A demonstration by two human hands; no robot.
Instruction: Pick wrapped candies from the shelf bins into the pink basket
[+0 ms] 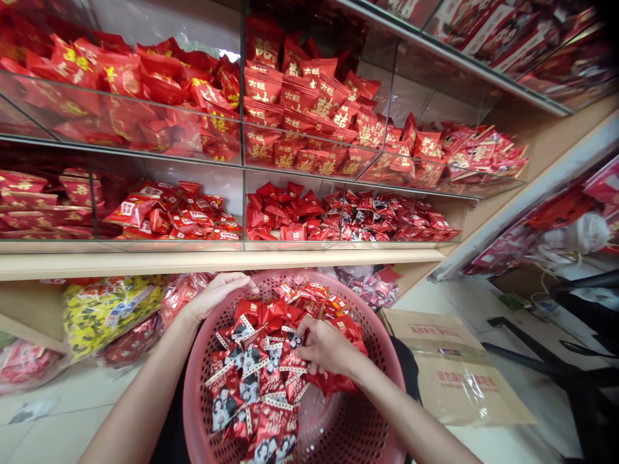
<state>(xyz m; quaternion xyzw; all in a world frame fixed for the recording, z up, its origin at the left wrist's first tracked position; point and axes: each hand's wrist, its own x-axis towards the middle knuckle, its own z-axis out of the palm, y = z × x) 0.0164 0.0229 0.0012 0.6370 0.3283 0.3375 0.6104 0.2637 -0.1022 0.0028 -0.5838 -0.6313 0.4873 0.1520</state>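
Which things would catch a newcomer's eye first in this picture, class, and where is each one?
Probably the big pink basket at bottom centre, with red packets heaped inside; the right hand reaches among them, while the left hand is at the upper-left rim. Above, shelves full of red-and-gold wrapped pieces span most of the view. Lower left, a yellow bag stands out against all that red.

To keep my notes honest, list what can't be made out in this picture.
All in the head view:
Whether the right hand grips anything: its own fingers and palm hide the contact.
What lies deeper in the round pink perforated plastic basket: covered by glossy red printed packets.
The basket's near rim: cut off by the bottom edge.
Small red print on the flat brown cardboard: too blurred to read.
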